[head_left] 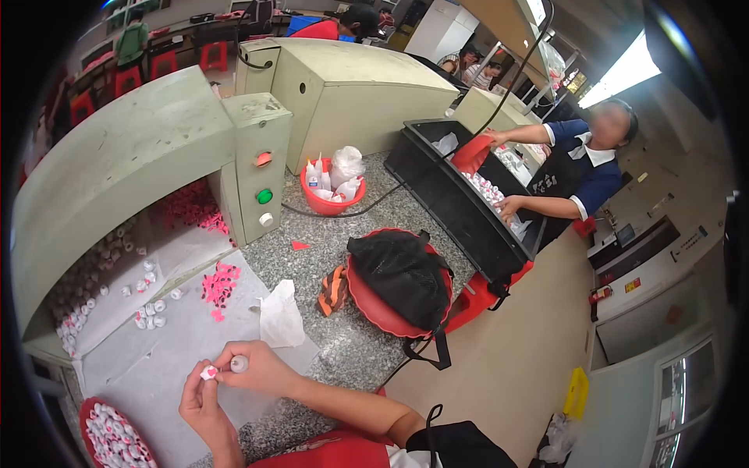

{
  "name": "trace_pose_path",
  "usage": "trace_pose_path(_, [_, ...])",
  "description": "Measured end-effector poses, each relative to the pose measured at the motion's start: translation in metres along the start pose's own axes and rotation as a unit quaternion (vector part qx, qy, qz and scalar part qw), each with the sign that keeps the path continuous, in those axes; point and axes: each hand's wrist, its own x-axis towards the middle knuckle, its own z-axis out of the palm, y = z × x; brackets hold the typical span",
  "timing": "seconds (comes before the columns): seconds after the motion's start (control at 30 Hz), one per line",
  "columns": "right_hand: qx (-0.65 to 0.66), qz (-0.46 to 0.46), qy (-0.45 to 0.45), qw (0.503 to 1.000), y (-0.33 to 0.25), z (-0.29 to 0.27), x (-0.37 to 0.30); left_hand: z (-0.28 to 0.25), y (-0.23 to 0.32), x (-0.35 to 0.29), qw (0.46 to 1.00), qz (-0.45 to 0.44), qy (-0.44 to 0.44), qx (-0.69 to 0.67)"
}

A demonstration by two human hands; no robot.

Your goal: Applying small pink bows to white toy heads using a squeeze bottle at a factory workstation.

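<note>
Left hand (204, 402) pinches white-and-pink piece (208, 374), fingers closed on it. Right hand (264, 370) fingers grip small bottle (239, 364) above desk (316, 253).

Beige floor (499, 331) ran down rt. side, beside pale wall (616, 421) w/ window (685, 386); white cabinet (441, 30) & red stools (212, 56) stood at rear; upper rt., bright light (624, 74) shone

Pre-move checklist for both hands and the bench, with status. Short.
1. Small white-and-pink piece held in left hand: ok, at the fingertips.
2. Small bottle held in right hand: ok.
3. Bottle's far end against the piece: cannot tell, hidden.
4. Loose pink pieces on the white sheet: ok, scattered beyond the hands.
5. Co-worker's hands away from this work: ok, at the black bin.
</note>
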Motion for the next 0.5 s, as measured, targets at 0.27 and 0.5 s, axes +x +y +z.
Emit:
trace_pose_path(0.27, [-0.059, -0.058, 0.042, 0.996, -0.007, 0.007, 0.004, -0.008, 0.0, 0.013, 0.985, -0.105, -0.018, -0.133])
trace_pose_path(0.5, [-0.048, -0.176, -0.033, 0.983, -0.006, -0.006, -0.003, -0.005, 0.017, 0.009, 0.988, -0.101, -0.089, -0.079])
